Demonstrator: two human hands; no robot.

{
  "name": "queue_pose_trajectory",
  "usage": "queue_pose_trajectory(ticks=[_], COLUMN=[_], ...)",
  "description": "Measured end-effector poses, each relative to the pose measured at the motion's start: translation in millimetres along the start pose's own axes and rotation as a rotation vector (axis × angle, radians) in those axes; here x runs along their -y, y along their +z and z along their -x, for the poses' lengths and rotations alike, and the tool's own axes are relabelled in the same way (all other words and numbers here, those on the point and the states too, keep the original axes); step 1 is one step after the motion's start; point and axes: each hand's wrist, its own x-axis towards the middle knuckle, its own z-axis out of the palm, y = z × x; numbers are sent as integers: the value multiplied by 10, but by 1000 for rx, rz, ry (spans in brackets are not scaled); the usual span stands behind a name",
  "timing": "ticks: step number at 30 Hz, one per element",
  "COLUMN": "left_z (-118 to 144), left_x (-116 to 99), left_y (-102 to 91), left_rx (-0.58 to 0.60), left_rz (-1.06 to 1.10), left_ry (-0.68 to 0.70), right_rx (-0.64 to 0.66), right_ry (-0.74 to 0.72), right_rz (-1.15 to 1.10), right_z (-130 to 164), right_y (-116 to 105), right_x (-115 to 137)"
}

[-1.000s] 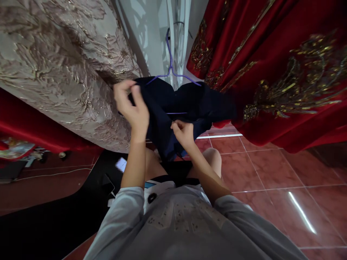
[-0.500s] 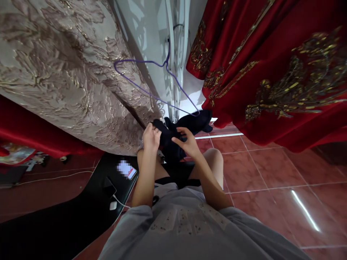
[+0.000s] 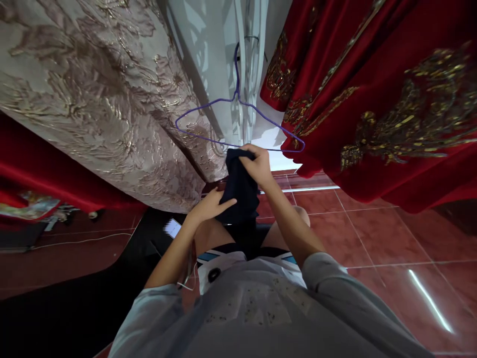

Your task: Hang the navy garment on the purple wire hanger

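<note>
A dark navy piece of clothing [image 3: 240,191], bunched so that its kind does not show, hangs in front of my knees. My right hand [image 3: 258,161] pinches its upper end, thumb in front. Lower down, my left hand [image 3: 209,205] rests at the cloth's left edge with the thumb stretched across it and the fingers apart. Just above the cloth, a bare purple wire hanger [image 3: 238,99] hangs from a white metal frame [image 3: 246,49], its lower bar close behind my right hand.
A pale embossed curtain [image 3: 112,99] drapes on the left, a red gold-embroidered one [image 3: 372,99] on the right. Beside my left leg is a black bench [image 3: 93,293] with a phone [image 3: 172,228] on it. Red tiles [image 3: 335,238] cover the floor.
The hanger has swung to the right and levelled. My right hand has closed on the cloth and raised its end, while my left hand has moved lower. The cloth has shifted away from the hanger's right end.
</note>
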Motion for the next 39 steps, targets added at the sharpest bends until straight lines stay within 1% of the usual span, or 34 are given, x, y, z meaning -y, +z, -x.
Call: queue_pose_trajectory(ticks=[2, 4, 6, 8, 10, 13, 14, 15, 16, 17, 19, 20, 21, 22, 24, 25, 26, 27, 29, 30, 31, 33, 35, 37, 38, 39], left_z=[112, 210, 289, 344, 362, 298, 249, 188, 118, 43, -106, -172, -230, -277, -342, -361, -372, -379, -383, -384, -386, -397, -424, -473, -506, -543], left_x=[161, 315, 431, 466, 403, 175, 91, 14, -52, -103, -175, -203, -231, -261, -333, -371, -408, -440, -483, -491, -490, -471, -449, -453, -473, -504], left_y=[-26, -137, -331, -578, -837, -1166, -1248, -1315, -1366, -1401, -1416, -1398, -1364, -1318, -1211, -1160, -1118, -1088, -1071, -1083, -1104, -1161, -1204, -1197, -1171, -1133], left_rx=[65, 75, 46, -26, -182, -506, -593, -647, -662, -639, -544, -514, -515, -553, -675, -718, -742, -751, -736, -723, -717, -725, -791, -885, -904, -894], left_rz=[-122, -219, -298, -351, -398, -442, -442, -435, -426, -411, -344, -290, -232, -177, -100, -89, -99, -126, -213, -263, -307, -358, -366, -339, -311, -277], left_ry=[-41, -114, -184, -218, -183, -76, -48, -36, -37, -41, -43, -24, 18, 82, 218, 269, 299, 311, 312, 312, 311, 308, 297, 275, 259, 242], right_rx=[-15, 12, -19, -91, -126, -147, -163, -183, -204, -222, -238, -224, -192, -145, -69, -73, -118, -197, -363, -408, -424, -375, -258, -166, -144, -145], right_ry=[28, 37, 26, 22, 21, 44, 56, 65, 68, 66, 58, 58, 57, 49, -2, -40, -76, -101, -111, -98, -84, -62, -8, 58, 82, 90], right_rz=[18, 64, 122, 201, 286, 315, 305, 299, 300, 309, 335, 343, 344, 340, 333, 337, 348, 361, 364, 353, 342, 339, 304, 277, 287, 314], right_z=[-78, -105, -99, -72, -32, 26, 39, 49, 57, 64, 90, 111, 137, 167, 229, 253, 269, 274, 250, 224, 191, 114, 29, -68, -120, -171], right_y=[-88, -232, -421, -617, -775, -903, -925, -943, -959, -975, -1002, -1010, -1012, -1010, -1009, -1023, -1054, -1108, -1289, -1409, -1540, -1793, -1973, -2036, -2026, -1994], right_x=[-117, -201, -221, -175, -89, 33, 60, 81, 97, 109, 137, 155, 176, 202, 259, 290, 322, 354, 423, 462, 504, 585, 636, 623, 592, 548])
